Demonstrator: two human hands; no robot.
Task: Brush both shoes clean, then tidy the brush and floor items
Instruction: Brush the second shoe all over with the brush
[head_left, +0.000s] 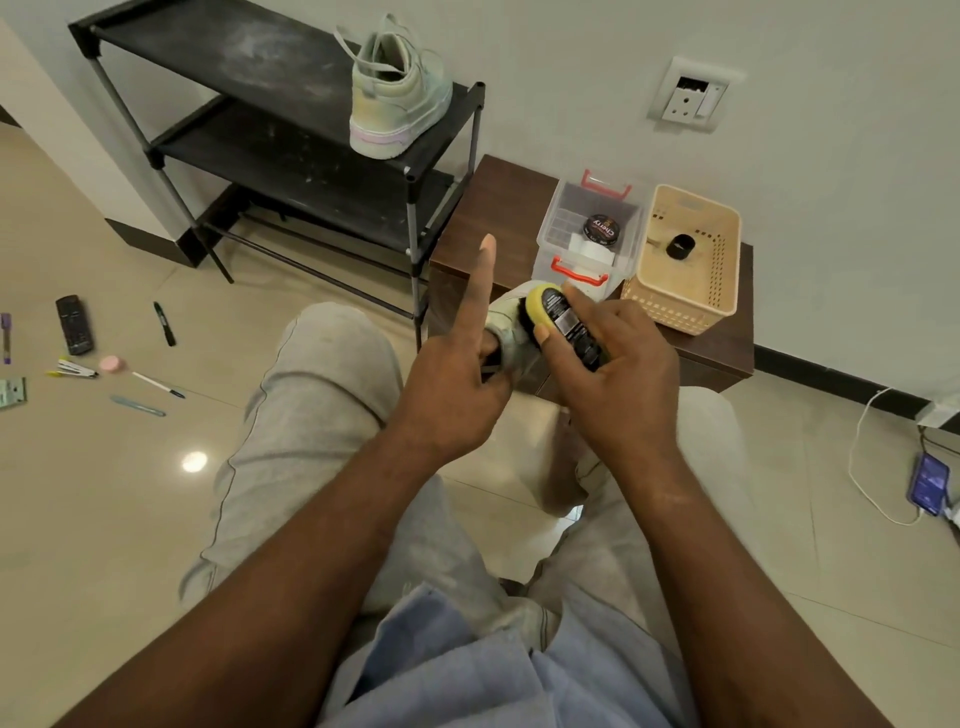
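Observation:
My left hand (457, 384) grips a pale grey-green shoe (511, 332) in front of my knees, index finger pointing straight up. My right hand (618, 374) holds a yellow brush (563, 325) with a black label, its bristles pressed against the shoe. Most of that shoe is hidden behind my hands. The other pale shoe (397, 98) stands heel toward me on the top shelf of the black shoe rack (291, 130). On the floor to the left lie a remote (74, 325), a black marker (164, 323), a pen (158, 385), a pink lid (110, 364) and several other small items.
A low brown table (493, 208) by the wall carries a clear box with red handles (589, 234) holding a polish tin, and a beige perforated basket (685, 260). A phone on a white cable (927, 483) lies on the floor at right. A wall socket (693, 96) is above.

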